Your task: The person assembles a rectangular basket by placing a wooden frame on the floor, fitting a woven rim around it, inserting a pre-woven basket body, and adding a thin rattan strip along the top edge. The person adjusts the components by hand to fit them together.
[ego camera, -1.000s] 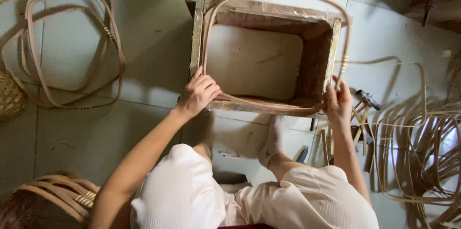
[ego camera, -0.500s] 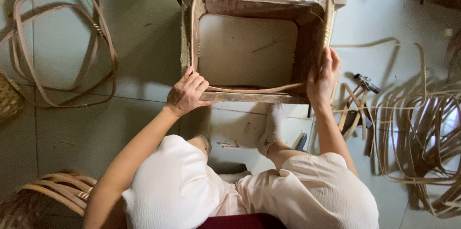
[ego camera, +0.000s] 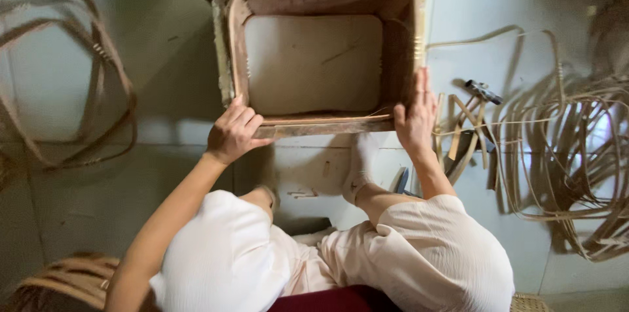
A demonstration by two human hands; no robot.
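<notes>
A square wooden frame mould [ego camera: 308, 130] stands on the floor in front of me. A bent cane loop [ego camera: 237, 17] lies pressed inside its walls. My left hand [ego camera: 232, 134] rests on the mould's near left corner, fingers curled over the cane and the wooden edge. My right hand [ego camera: 415, 115] lies flat against the near right corner, fingers pointing up along the right wall. My knees in pale trousers and one socked foot [ego camera: 359, 168] sit just below the mould.
Bent cane hoops [ego camera: 92, 89] lie at the left. A tangle of loose cane strips [ego camera: 576, 155] fills the right side. A hammer [ego camera: 483, 91] and small tools lie right of the mould. A woven basket [ego camera: 62, 279] sits at the bottom left.
The upper part of the cane loop has been pushed down into the mould. Both hands have settled onto the mould's near corners, and the view has moved closer.
</notes>
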